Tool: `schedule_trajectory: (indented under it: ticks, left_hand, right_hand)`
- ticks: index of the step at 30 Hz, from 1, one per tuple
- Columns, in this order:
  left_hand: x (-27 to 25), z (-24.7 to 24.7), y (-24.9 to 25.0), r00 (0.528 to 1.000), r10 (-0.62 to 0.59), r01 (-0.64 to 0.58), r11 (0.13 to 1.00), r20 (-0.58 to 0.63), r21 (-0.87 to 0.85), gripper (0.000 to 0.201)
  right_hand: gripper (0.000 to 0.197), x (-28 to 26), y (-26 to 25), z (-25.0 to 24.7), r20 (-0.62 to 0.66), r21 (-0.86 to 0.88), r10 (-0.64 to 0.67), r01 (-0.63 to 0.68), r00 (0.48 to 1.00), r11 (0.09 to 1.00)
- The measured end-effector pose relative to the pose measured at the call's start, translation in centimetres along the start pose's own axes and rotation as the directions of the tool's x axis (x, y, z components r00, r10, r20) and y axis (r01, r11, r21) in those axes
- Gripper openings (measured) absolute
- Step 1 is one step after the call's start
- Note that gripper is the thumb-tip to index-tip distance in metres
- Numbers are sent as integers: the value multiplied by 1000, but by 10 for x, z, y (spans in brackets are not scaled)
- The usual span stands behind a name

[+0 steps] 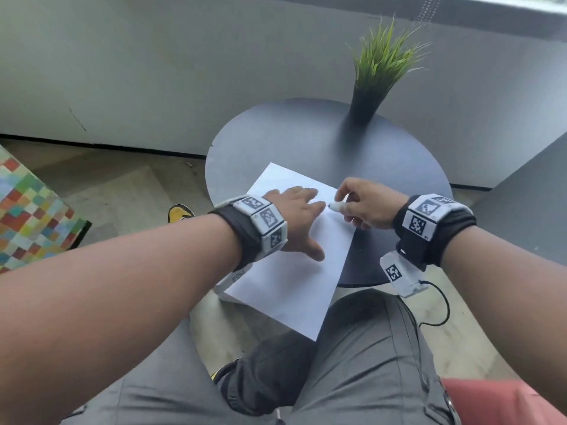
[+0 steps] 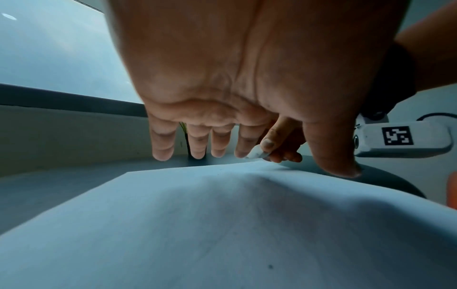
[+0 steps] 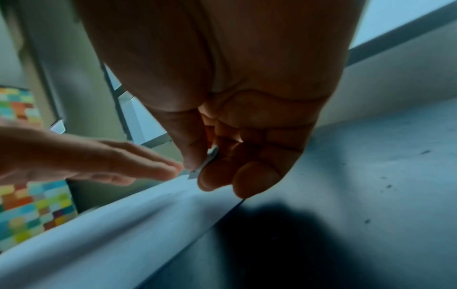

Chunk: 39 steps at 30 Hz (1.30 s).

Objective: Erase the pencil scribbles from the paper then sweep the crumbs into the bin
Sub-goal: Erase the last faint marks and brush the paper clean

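Paper (image 1: 294,271): one white sheet lying on the round dark table (image 1: 306,139), turned at an angle. Its near corner overhangs the near table edge, above the person's lap. No scribbles can be made out on the sheet in the head view; a few small dark specks show on it in the left wrist view.

Left hand (image 1: 294,216): over the far part of the sheet, fingers straight and slightly spread, thumb out toward the near side. Left wrist view shows the fingertips (image 2: 163,154) down near the far edge of the paper; whether they touch it cannot be told.

Right hand (image 1: 365,204): at the right edge of the sheet, just beside the left hand's fingertips. Thumb and fingers curl round a small white eraser (image 1: 337,206); its tip points left, at the paper.

Dark specks lie on the table top right of the sheet in the right wrist view.

Potted grass plant (image 1: 380,72) stands at the far right of the table.
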<state>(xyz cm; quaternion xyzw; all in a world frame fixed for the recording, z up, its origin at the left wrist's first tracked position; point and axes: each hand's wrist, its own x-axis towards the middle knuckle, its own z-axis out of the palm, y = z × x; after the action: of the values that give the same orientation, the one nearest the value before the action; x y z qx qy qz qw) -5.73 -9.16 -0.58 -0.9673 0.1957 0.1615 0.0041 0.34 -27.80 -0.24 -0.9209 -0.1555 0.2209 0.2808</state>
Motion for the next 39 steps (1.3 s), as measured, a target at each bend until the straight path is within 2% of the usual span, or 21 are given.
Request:
schedule_trajectory:
  ticks: [5, 8, 10, 12, 14, 17, 19, 21, 22, 23, 26, 27, 30, 31, 34, 35, 39]
  left_hand:
    - [8, 8, -5, 995, -33, 32, 999, 91, 15, 125]
    - [8, 12, -10, 994, -37, 35, 999, 99, 24, 128]
    - [8, 11, -10, 993, -33, 31, 999, 109, 25, 127]
    - [8, 9, -9, 991, -31, 28, 999, 132, 29, 126]
    - [8, 7, -8, 987, -36, 28, 998, 159, 50, 126]
    - [9, 3, -3, 982, -43, 25, 995, 182, 101, 124]
    - [10, 0, -3, 983, -42, 22, 994, 180, 110, 125]
    - [10, 0, -4, 982, -43, 23, 994, 185, 109, 126]
    - [11, 0, -5, 981, -47, 26, 994, 188, 110, 126]
    - [12, 1, -5, 980, -49, 29, 994, 191, 107, 127]
    - [13, 3, -6, 976, -64, 47, 995, 209, 83, 128]
    - [13, 3, -6, 975, -66, 51, 996, 213, 74, 128]
    - [11, 4, -6, 974, -69, 59, 997, 217, 52, 128]
    - [11, 3, -5, 974, -66, 57, 997, 215, 48, 128]
    - [11, 2, -4, 975, -64, 51, 997, 213, 65, 126]
    - [10, 1, -3, 974, -67, 53, 996, 215, 71, 126]
    - [8, 0, -3, 972, -66, 57, 997, 226, 46, 127]
  right_hand:
    - [16, -2, 3, 7, 13, -254, -11, 14, 1000, 967]
    - [16, -10, 3, 10, 0, -307, -31, 29, 1000, 951]
    - [11, -19, -2, 20, 83, -356, -91, 114, 992, 927]
    - [8, -29, -8, 29, 202, -388, -180, 248, 963, 888]
    - [12, -27, -7, 24, 173, -417, -207, 262, 963, 870]
    - [10, -18, 6, 7, -13, -390, -90, 78, 996, 918]
    - [6, -22, 5, 14, 58, -408, -128, 141, 990, 902]
    - [11, -31, -4, 29, 197, -398, -205, 269, 959, 877]
    - [14, -33, -7, 31, 221, -396, -227, 300, 949, 868]
    - [16, -30, -5, 28, 183, -401, -219, 276, 958, 873]
    - [13, -20, 2, 16, -6, -379, -110, 99, 994, 920]
    - [13, -22, -1, 20, 16, -393, -110, 107, 994, 913]
    - [15, -34, -13, 43, 200, -407, -198, 265, 960, 874]
    - [16, -33, -13, 42, 193, -407, -201, 265, 960, 874]
    - [16, -21, -7, 23, -8, -401, -103, 91, 995, 912]
    - [15, -21, -7, 25, -22, -413, -109, 90, 994, 906]
    - [14, -37, -18, 50, 177, -407, -247, 300, 953, 863]
